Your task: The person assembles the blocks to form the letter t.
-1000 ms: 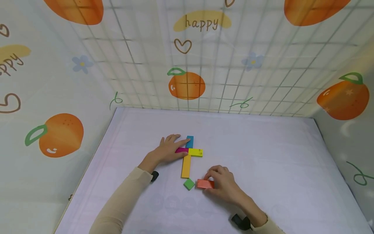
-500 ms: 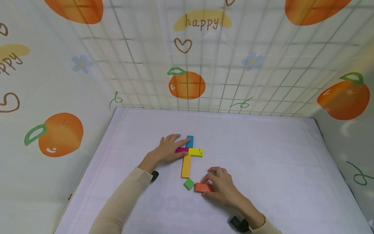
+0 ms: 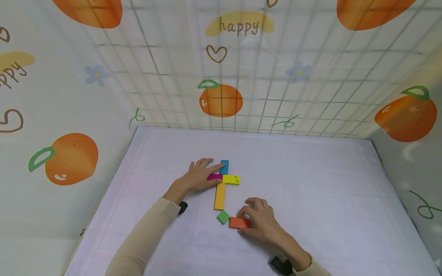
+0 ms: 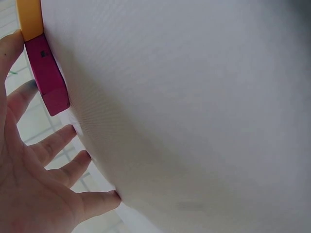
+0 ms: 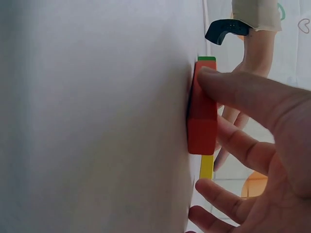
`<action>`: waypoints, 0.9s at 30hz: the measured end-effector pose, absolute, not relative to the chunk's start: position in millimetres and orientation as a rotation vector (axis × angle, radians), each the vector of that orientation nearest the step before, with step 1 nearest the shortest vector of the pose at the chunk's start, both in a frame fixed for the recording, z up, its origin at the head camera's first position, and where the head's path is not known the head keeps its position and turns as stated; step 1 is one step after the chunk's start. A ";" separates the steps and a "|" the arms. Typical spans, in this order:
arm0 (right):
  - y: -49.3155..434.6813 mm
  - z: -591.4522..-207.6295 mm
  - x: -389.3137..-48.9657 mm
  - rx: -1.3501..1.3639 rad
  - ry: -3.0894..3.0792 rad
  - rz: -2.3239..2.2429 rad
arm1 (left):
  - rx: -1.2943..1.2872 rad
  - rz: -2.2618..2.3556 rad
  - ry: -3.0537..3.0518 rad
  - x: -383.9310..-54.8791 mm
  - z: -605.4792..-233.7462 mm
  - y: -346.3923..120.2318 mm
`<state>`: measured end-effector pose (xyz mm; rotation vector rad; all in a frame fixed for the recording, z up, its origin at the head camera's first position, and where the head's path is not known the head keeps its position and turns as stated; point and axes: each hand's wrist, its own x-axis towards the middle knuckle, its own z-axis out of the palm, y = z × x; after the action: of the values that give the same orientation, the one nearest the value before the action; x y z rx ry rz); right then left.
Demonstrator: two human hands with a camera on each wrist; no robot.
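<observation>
My right hand (image 3: 264,222) pinches a red rectangular block (image 3: 238,222) between thumb and fingers, flat on the table. The block's left end meets the right corner of a small green square block (image 3: 223,217). My left hand (image 3: 198,177) rests with spread fingers; its index fingertip touches a blue block (image 3: 224,167) and its thumb lies by a magenta block (image 3: 215,177). A yellow block (image 3: 231,179) joins the magenta one on the right. From that row a long orange-yellow block (image 3: 219,196) runs down toward the green square. In the left wrist view the fingertips (image 4: 85,155) touch the table.
The blocks lie on a white-covered table (image 3: 310,184). A patterned curtain (image 3: 255,76) printed with oranges and hearts closes in the back and sides. Each wrist wears a black device, such as the right wrist camera (image 3: 281,265).
My right hand has moved the red block slightly left and toward me, until it meets the green square's corner. My left hand and the other blocks have stayed in place.
</observation>
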<state>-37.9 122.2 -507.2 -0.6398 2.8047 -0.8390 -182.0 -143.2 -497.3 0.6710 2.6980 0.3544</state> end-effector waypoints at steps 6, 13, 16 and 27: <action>122.7 -508.1 -36.9 -0.652 2.811 -0.845 | 0.668 0.347 2.698 -181.8 -496.1 -142.4; 123.0 -507.5 -36.3 -0.666 2.811 -0.856 | 0.675 0.331 2.701 -182.1 -496.6 -142.7; 122.9 -507.2 -36.3 -0.661 2.806 -0.850 | 0.675 0.335 2.704 -181.9 -497.2 -143.0; 123.2 -505.9 -36.7 -0.664 2.796 -0.858 | 0.664 0.339 2.707 -181.9 -497.9 -142.3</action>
<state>-36.7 123.2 -505.9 -0.6644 2.7960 -0.8584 -181.9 -142.3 -497.9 0.6635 2.7071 0.3386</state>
